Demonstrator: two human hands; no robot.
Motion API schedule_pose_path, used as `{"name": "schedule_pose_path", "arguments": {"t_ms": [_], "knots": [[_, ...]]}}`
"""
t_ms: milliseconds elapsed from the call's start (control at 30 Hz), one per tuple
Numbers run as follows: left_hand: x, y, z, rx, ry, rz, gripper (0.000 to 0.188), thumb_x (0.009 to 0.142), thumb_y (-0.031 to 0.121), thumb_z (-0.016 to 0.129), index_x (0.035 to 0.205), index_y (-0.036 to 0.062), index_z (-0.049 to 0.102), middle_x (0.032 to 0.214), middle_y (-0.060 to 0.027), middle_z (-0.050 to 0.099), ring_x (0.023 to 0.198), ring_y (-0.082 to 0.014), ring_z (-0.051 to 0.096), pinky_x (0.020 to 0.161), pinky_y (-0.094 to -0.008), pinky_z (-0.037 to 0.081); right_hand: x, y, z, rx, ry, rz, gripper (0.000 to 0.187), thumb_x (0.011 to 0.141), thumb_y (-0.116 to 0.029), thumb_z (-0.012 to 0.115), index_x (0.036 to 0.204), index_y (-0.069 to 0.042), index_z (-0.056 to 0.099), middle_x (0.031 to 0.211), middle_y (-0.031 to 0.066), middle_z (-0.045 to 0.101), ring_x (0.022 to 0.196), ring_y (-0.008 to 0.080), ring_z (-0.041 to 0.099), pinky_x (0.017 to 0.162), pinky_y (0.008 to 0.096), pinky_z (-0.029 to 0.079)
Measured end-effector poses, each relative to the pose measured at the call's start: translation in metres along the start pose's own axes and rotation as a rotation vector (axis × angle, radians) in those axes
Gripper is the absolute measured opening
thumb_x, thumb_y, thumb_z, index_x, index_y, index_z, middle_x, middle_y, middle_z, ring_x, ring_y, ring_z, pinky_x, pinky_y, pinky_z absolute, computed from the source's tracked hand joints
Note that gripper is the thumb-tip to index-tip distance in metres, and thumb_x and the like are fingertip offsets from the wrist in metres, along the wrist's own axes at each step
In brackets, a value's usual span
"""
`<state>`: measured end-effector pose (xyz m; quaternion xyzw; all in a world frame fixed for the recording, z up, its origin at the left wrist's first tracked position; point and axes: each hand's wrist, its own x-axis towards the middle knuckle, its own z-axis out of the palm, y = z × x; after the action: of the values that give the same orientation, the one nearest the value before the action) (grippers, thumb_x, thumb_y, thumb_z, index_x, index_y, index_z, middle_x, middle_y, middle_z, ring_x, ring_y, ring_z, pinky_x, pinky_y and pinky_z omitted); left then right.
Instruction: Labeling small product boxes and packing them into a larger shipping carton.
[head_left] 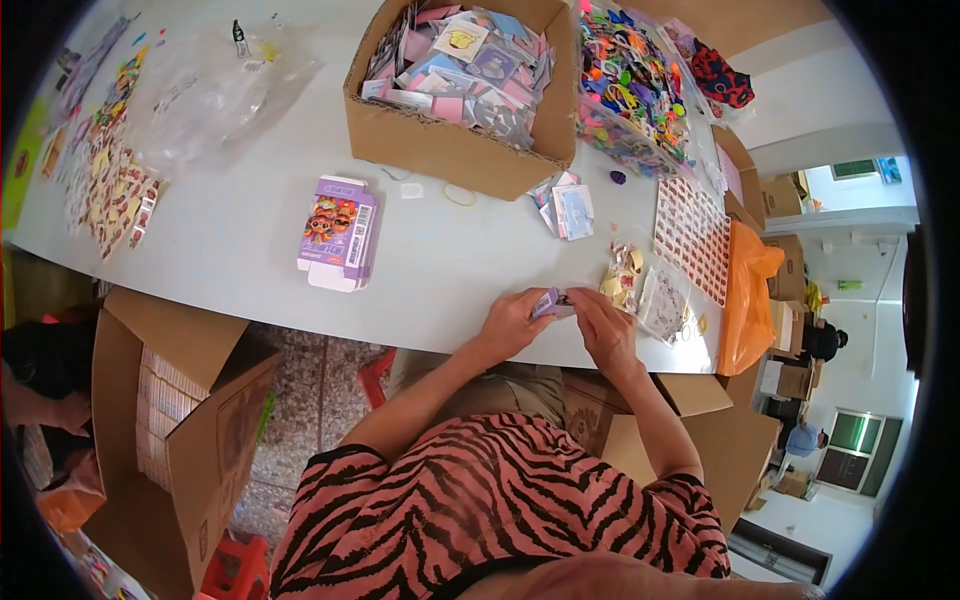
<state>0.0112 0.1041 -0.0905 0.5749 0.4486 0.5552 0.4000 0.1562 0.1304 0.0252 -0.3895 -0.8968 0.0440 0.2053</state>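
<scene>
Close to the table's front edge, my left hand grips a small purple box. My right hand meets it at the box's right end, thumb and fingers pinched together; what they pinch there is too small to make out. To the left on the table lies a larger purple carton with colourful cartoon figures, its end flap folded out toward me. Just right of my right hand are a clear bag of small yellowish pieces and another clear bag of small pale pieces.
Flat packets fill an open cardboard box at the back. Beside it stands a bag of multicoloured trinkets. Loose cards, a sticker sheet and an orange plastic bag lie rightward. An open carton stands on the left.
</scene>
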Motion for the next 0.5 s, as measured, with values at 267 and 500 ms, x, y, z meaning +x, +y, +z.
{"name": "schedule_pose_path", "arguments": {"t_ms": [267, 500], "knots": [[0.000, 0.002, -0.005, 0.024, -0.064, 0.001, 0.034, 0.076, 0.010, 0.071, 0.106, 0.0008, 0.058, 0.083, -0.0152, 0.063, 0.071, -0.0322, 0.062, 0.063, -0.0385, 0.049, 0.011, -0.002, -0.011, 0.153, -0.360, 0.298, 0.011, 0.087, -0.003, 0.056, 0.097, -0.005, 0.062, 0.089, 0.0139, 0.064, 0.069, 0.0328, 0.062, 0.061, 0.0363, 0.052], [0.004, 0.002, -0.006, -0.029, -0.046, -0.041, 0.033, 0.078, 0.010, 0.069, 0.107, -0.0001, 0.058, 0.083, -0.0154, 0.063, 0.070, -0.0323, 0.061, 0.063, -0.0377, 0.048, 0.007, -0.006, -0.006, 0.067, -0.016, 0.056, 0.018, 0.083, 0.003, 0.060, 0.099, -0.004, 0.063, 0.102, 0.0113, 0.064, 0.077, 0.0310, 0.066, 0.064, 0.0354, 0.054]]}}
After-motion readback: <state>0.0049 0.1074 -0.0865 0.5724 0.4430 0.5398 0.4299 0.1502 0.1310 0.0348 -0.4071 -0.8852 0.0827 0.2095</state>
